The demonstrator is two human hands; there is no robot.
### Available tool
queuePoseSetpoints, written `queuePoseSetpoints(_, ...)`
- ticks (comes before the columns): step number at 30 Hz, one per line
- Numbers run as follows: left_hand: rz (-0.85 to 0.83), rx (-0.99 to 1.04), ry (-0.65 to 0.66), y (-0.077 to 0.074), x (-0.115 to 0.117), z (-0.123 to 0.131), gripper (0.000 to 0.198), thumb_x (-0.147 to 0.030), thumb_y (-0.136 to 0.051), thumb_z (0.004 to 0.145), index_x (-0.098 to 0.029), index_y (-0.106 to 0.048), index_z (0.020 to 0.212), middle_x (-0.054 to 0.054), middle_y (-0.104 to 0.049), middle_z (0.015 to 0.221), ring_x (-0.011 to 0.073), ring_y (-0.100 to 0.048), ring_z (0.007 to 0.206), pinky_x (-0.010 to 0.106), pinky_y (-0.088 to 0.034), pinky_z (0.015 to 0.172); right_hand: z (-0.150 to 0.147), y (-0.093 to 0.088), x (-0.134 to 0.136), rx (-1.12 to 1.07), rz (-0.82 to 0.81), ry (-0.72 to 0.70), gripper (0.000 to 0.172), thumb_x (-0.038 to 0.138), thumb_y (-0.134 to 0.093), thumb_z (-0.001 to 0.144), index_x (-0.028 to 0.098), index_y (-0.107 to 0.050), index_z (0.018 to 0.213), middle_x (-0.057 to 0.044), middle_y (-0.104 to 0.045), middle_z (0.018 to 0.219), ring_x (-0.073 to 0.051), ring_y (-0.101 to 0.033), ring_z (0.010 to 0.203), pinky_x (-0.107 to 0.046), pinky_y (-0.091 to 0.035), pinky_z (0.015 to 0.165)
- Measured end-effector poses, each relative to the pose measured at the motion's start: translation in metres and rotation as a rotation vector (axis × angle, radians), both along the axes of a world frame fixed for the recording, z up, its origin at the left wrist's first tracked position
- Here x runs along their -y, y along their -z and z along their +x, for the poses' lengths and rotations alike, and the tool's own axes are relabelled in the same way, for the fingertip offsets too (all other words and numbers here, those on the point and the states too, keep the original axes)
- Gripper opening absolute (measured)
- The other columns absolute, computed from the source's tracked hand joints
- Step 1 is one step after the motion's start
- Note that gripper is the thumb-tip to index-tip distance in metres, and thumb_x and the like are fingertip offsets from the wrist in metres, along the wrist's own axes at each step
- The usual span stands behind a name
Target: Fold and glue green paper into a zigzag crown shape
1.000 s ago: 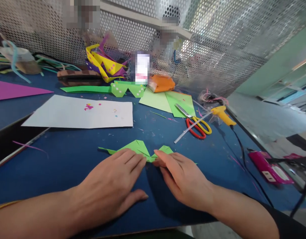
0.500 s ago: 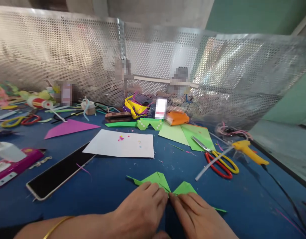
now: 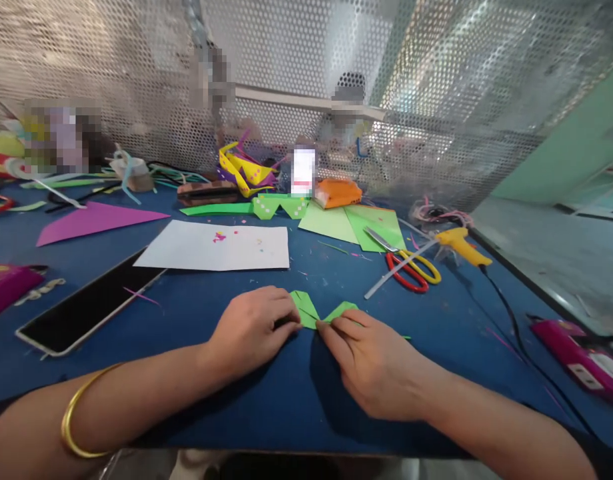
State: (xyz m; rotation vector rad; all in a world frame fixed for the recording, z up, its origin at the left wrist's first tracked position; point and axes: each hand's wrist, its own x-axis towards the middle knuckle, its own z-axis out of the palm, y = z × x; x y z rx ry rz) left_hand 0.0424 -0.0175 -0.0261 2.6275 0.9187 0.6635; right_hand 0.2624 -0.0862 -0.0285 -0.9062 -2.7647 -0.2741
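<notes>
Between my hands lies a folded green paper cut-out point(image 3: 305, 308), low on the blue table, two peaked halves meeting at a narrow middle. Its outer parts are largely covered by my fingers. My left hand point(image 3: 259, 327) is closed on its left side, thumb and fingertips together at the edge. With my right hand point(image 3: 369, 353) I pinch it near the narrow middle, and a thin green end shows beyond the knuckles. Farther back stand green paper glasses point(image 3: 279, 207) with pale dots, similar in shape to the cut-out.
White paper point(image 3: 216, 248) with small bits lies over a phone point(image 3: 86, 307). Right of it are scissors point(image 3: 405, 263), green sheets point(image 3: 331, 223) and a yellow glue gun point(image 3: 464, 245) with a cord. Purple paper point(image 3: 99, 222) lies left; a perforated metal screen point(image 3: 286, 60) stands behind.
The view has tilted down, showing the table's front edge. My left hand has moved left from the cut-out's middle to its left side; my right hand still pinches near the middle.
</notes>
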Motion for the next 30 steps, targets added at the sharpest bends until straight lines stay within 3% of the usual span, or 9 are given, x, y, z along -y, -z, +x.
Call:
queuePoseSetpoints(5,0.213,-0.122,0.265,0.004,0.004,0.002,0.022,-0.024,-0.05,0.095,-0.018,-0.07,0.103,0.006,-0.073,0.099,0.0205,-0.063,0.089,0.034,-0.052,0.077,0.003,0.003,0.0,-0.127,-0.06,0.03,0.034,0.01,-0.041,0.088,0.006,-0.061,0.116,-0.018,-0.068,0.098,-0.026,-0.062,0.092,-0.047,-0.051,0.083)
queuePoseSetpoints(8,0.229,-0.201,0.274,0.004,0.008,0.003,0.025,-0.025,-0.047,0.096,-0.018,-0.067,0.108,0.008,-0.071,0.1,0.0217,-0.062,0.092,0.036,-0.053,0.081,0.005,0.003,-0.002,-0.247,-0.163,0.092,0.034,0.012,-0.043,0.088,0.008,-0.061,0.116,-0.017,-0.07,0.1,-0.026,-0.064,0.095,-0.046,-0.052,0.084)
queuePoseSetpoints(13,0.207,-0.22,0.298,0.0,0.009,0.003,0.026,-0.026,-0.045,0.097,-0.019,-0.066,0.11,0.009,-0.069,0.099,0.022,-0.06,0.093,0.036,-0.052,0.083,0.009,0.001,-0.006,-0.618,-0.437,0.35,0.03,0.015,-0.044,0.092,0.018,-0.059,0.117,-0.007,-0.075,0.101,-0.019,-0.071,0.092,-0.036,-0.056,0.08)
queuePoseSetpoints(15,0.191,-0.217,0.301,-0.001,0.009,0.003,0.025,-0.026,-0.046,0.096,-0.019,-0.065,0.111,0.009,-0.069,0.099,0.0223,-0.06,0.093,0.037,-0.052,0.083,0.011,0.001,-0.005,-0.69,-0.466,0.397,0.028,0.016,-0.043,0.093,0.02,-0.058,0.116,-0.005,-0.076,0.102,-0.018,-0.071,0.093,-0.032,-0.057,0.079)
queuePoseSetpoints(22,0.157,-0.229,0.309,-0.001,0.01,0.002,0.024,-0.025,-0.047,0.095,-0.018,-0.064,0.111,0.01,-0.069,0.101,0.0236,-0.059,0.096,0.039,-0.051,0.086,0.008,-0.002,-0.003,-0.373,-0.214,0.151,0.031,0.011,-0.042,0.09,0.011,-0.058,0.116,-0.013,-0.072,0.101,-0.022,-0.067,0.092,-0.04,-0.055,0.081)
queuePoseSetpoints(30,0.162,-0.236,0.299,-0.002,0.013,0.003,0.026,-0.026,-0.047,0.095,-0.017,-0.062,0.114,0.011,-0.069,0.103,0.0252,-0.059,0.097,0.04,-0.051,0.085,-0.001,-0.004,0.001,-0.219,-0.145,0.132,0.031,0.008,-0.04,0.087,0.006,-0.064,0.106,-0.018,-0.069,0.102,-0.028,-0.062,0.099,-0.047,-0.054,0.085)
